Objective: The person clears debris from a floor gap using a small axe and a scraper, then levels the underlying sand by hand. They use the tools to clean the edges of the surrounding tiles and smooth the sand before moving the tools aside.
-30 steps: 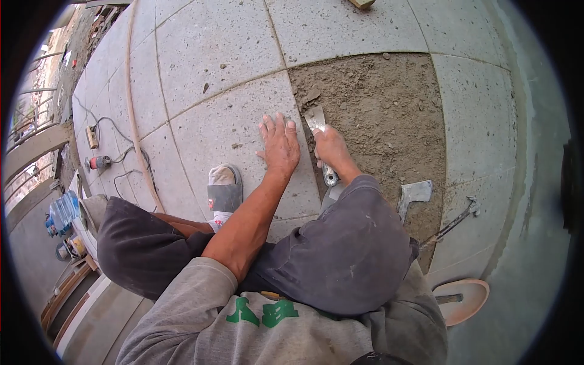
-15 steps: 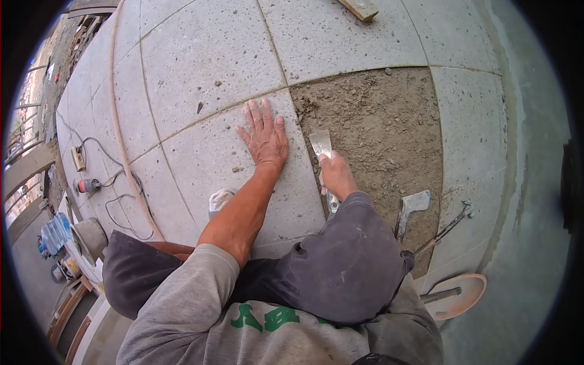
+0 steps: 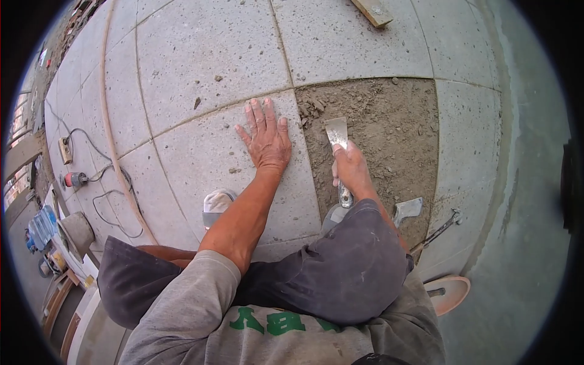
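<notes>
My left hand (image 3: 267, 140) lies flat with fingers spread on a grey floor tile (image 3: 207, 161), just left of a dug-out square of brown dirt (image 3: 395, 134). In my right hand (image 3: 353, 167) is a putty knife (image 3: 338, 132), gripped by its handle, with the flat metal blade pointing away from me over the dirt near its left side. Loose clods (image 3: 311, 108) sit at the bed's far left corner. A flat metal blade tool (image 3: 407, 209) lies at the near right of the dirt, partly hidden by my knee.
A hammer (image 3: 443, 226) rests beside the dirt. Near it is an orange-rimmed bowl (image 3: 456, 292). A wood piece (image 3: 372, 12) lies on the far tiles. Leftward are a hose (image 3: 104, 91), a cable with a red-ended tool (image 3: 76, 179), a bucket (image 3: 76, 231) and a water bottle (image 3: 42, 228).
My right hand and the putty knife have moved right, farther over the dirt. My left hand stays flat on the tile. The view has shifted slightly.
</notes>
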A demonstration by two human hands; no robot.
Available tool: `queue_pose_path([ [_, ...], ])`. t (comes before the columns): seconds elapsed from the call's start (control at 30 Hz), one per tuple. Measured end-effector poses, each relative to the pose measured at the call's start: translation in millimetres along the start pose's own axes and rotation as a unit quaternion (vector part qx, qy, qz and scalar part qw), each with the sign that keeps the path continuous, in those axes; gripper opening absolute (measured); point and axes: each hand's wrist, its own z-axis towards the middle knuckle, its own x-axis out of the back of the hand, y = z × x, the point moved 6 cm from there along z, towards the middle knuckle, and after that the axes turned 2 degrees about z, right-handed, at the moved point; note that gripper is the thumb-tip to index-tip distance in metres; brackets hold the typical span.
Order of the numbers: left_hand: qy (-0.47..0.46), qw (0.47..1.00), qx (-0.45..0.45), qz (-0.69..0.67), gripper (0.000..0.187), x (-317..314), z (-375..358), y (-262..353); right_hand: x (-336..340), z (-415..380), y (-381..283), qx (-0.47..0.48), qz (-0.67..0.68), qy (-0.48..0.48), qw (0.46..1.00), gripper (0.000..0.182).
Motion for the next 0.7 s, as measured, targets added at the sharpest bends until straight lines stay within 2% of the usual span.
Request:
queue_pose_path([
  [0.07,-0.001,1.0,0.002,-0.004,0.058,-0.4,-0.6,-0.3,17.8,12.6,-10.1,0.008,-0.053,0.012,0.999,0.029],
  [0.13,0.003,1.0,0.002,-0.006,0.058,1.1,1.3,-0.4,34.8,44.4,-24.3,0.136,-0.19,0.095,0.968,0.031],
  [0.17,-0.001,1.0,0.002,-0.007,0.058,1.2,1.5,-0.6,35.9,55.6,-34.7,0.14,-0.193,0.096,0.966,0.031],
  [0.23,-0.006,1.0,0.002,-0.01,0.058,-1.1,1.5,-1.6,36.1,69.0,-53.7,0.167,-0.342,0.119,0.917,0.033],
  [0.27,0.004,1.0,0.002,-0.009,0.058,-1.5,1.8,-1.9,32.9,71.0,-53.7,0.166,-0.343,0.121,0.917,0.033],
  [0.33,0.014,1.0,-0.003,-0.011,0.059,-1.8,0.7,-2.5,16.1,75.8,-41.7,0.12,-0.3,0.053,0.945,0.035],
  [0.37,0.011,1.0,-0.002,-0.006,0.059,-1.3,1.3,-2.8,8.2,72.7,-29.1,0.177,-0.335,0.032,0.925,0.034],
  [0.43,0.011,1.0,-0.005,-0.004,0.059,3.6,1.2,1.1,-0.7,48.0,-4.9,0.162,-0.354,-0.011,0.921,0.036],
  [0.53,-0.016,1.0,-0.016,0.005,0.058,6.1,4.8,20.4,14.0,27.4,19.7,0.195,-0.361,0.006,0.912,0.034],
  [0.57,-0.028,0.996,-0.084,-0.006,0.058,2.0,3.9,37.3,21.0,21.4,14.1,0.196,-0.358,0.006,0.913,0.034],
  [0.6,-0.043,0.987,-0.155,-0.015,0.057,-2.3,-0.3,55.0,36.3,12.5,11.4,0.09,-0.224,0.001,0.97,0.031],
  [0.63,-0.038,0.979,-0.2,-0.033,0.055,-8.1,-9.5,69.9,48.4,3.1,16.6,-0.019,-0.081,-0.004,0.997,0.027],
  [0.67,-0.039,0.976,-0.21,-0.03,0.055,-8.5,-18.9,80.1,60.1,-2.5,17.3,-0.019,-0.071,0.002,0.997,0.027],
  [0.7,-0.06,0.961,-0.259,-0.078,0.053,-8.5,-33.7,94.4,74.3,-7.9,15.6,0.011,0.033,0.016,0.999,0.024],
])
